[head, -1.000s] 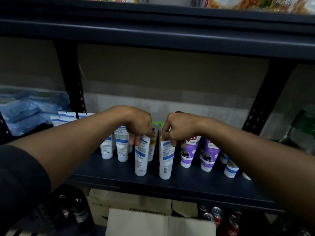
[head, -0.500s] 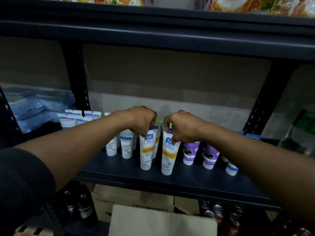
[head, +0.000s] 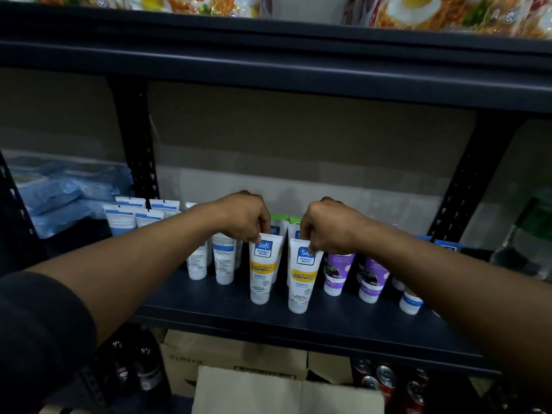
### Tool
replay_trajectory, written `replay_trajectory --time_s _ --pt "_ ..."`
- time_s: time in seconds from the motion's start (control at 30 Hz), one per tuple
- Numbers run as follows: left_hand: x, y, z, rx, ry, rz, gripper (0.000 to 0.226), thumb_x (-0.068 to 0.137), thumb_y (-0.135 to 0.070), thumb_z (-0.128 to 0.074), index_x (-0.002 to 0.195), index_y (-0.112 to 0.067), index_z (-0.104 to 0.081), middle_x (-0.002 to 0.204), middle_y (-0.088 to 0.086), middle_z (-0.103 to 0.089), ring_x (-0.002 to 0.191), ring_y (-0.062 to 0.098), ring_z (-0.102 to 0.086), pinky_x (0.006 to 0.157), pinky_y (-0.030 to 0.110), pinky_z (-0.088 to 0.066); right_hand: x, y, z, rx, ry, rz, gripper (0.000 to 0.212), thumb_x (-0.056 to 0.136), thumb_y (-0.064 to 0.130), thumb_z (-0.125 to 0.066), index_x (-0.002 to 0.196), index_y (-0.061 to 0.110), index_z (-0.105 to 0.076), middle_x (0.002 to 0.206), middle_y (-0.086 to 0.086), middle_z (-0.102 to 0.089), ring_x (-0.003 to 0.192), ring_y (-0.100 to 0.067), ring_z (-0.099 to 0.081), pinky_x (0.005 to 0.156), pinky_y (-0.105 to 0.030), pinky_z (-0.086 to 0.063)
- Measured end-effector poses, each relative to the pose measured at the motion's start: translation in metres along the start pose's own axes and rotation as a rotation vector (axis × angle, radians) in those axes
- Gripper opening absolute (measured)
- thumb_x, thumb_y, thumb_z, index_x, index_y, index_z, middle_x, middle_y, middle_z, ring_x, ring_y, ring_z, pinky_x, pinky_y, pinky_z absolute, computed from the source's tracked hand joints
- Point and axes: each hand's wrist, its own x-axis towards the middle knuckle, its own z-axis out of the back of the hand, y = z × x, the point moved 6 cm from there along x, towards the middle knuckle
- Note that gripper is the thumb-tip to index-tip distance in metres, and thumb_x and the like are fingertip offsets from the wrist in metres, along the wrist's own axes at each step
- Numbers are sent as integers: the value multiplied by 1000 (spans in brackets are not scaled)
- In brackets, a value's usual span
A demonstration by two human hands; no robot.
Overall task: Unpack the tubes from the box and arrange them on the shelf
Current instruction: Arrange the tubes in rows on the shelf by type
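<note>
White and yellow, the left tube [head: 263,270] and right tube [head: 303,276] are standing cap-down side by side on the dark shelf [head: 328,327], my left hand [head: 245,215] and right hand [head: 325,225] each pinching one's top edge.

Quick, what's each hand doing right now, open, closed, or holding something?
Left hand: closed, pinching the top of the left Safi tube.
Right hand: closed, pinching the top of the right Safi tube.
</note>
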Motion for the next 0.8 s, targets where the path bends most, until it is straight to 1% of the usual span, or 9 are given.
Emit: replay_trajectory --time_s 0.1,0.27,0.33,0.4,0.47,0.5,0.67,0.73,0.8 --pt "-2 2 0 -56 25 -1 22 81 -23 -75 102 -25 -71 95 -10 -73 83 7 -69 68 17 -46 2 -1 1 13 37 -19 24 74 23 -82 97 20 -76 94 1 -70 90 -14 -58 70 -28 -48" --pt "-6 19 26 -196 -73 27 14 84 -24 -72 97 -27 -72 83 -15 -71 70 6 -69 77 29 -57 12 8 26 62 -48 1 13 81 20 -69 91 18 -78 90 4 -75 87 -14 -67 78 -27 -53" --pt "-6 35 43 -227 -164 75 14 87 -18 -68 96 -29 -72 88 -14 -71 63 2 -67 71 27 -58 22 15 39 99 -104 8 21 82 12 -61 92 17 -78 93 1 -76 89 -15 -68 82 -28 -53" --pt "-9 54 52 -229 -191 119 19 88 -12 -66 100 -26 -71 93 -10 -70 57 1 -66 58 17 -54 39 26 47 157 -133 6 23 84 9 -59 95 16 -78 99 -1 -75 94 -17 -68 87 -31 -54" --pt "-13 67 50 -207 -173 135 22 90 -10 -63 104 -24 -71 96 -8 -69 62 6 -68 50 12 -48 59 38 46 207 -124 12 24 86 8 -60 101 17 -76 106 -1 -74 99 -16 -67 93 -32 -53" --pt "-15 73 47 -186 -165 131 23 90 -11 -61 105 -24 -71 98 -8 -70 66 8 -68 52 13 -48 69 45 44 220 -109 16 24 87 8 -61 104 17 -76 109 -1 -73 101 -16 -67 95 -32 -52" --pt "-18 105 30 25 -187 145 26 88 -25 -57 106 -39 -69 117 -9 -64 104 11 -56 93 32 -50 107 74 18 234 1 45 22 86 12 -61 101 20 -76 109 0 -72 97 -17 -67 89 -30 -54" --pt "-20 116 28 26 -166 178 25 87 -29 -57 105 -42 -68 117 -11 -63 106 12 -57 93 33 -51 113 84 6 251 71 46 22 85 11 -61 98 19 -76 93 0 -74 83 -17 -70 80 -31 -59" --pt "-22 122 26 27 -123 206 24 87 -30 -59 106 -42 -68 104 -15 -63 99 11 -58 86 29 -51 114 93 -1 253 128 48 22 87 11 -60 101 18 -75 73 2 -70 70 -18 -72 70 -31 -61"
